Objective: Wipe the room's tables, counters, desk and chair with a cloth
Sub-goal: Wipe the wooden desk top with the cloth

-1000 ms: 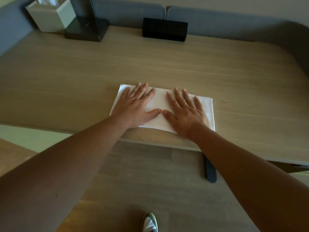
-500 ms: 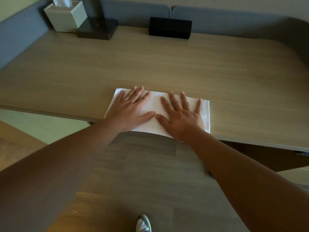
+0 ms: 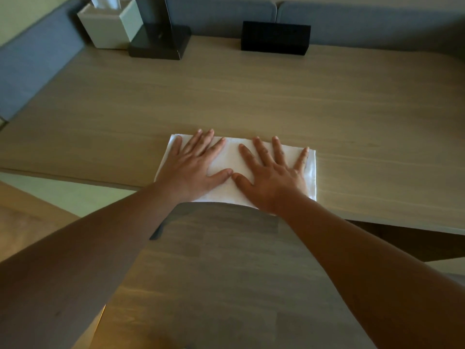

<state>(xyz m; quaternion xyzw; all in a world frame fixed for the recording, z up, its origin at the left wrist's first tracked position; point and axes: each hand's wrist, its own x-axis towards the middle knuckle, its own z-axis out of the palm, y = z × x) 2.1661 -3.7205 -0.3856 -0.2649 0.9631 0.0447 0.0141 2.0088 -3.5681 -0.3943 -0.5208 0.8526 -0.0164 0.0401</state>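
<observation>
White and folded flat, the cloth [image 3: 230, 159] lies at the near edge of the desk [image 3: 251, 96], and its near side reaches the rim. It looks soft and light. I think it would bunch up or slip if you pushed with just one finger. Flat palms are a good way to move it, one on each half, so it stays spread out. To lift it, I would pinch a corner or the far edge, where no hand is in the way.

The left hand [image 3: 193, 170] lies flat on the left half, fingers straight and close together. The right hand [image 3: 274, 177] lies flat on the right half, fingers spread wide. The two thumbs almost touch in the middle. Neither hand grips anything; both just press down.

The desk top is pale wood with long grain lines. It looks smooth, so the cloth should slide well. At the back stand a tissue box [image 3: 110, 26], a black stand [image 3: 161, 41] touching it or just beside it, and a black box [image 3: 275, 37] well apart to the right. A grey padded wall [image 3: 352, 18] runs behind them. Under the arms is a wood floor [image 3: 226, 285].
</observation>
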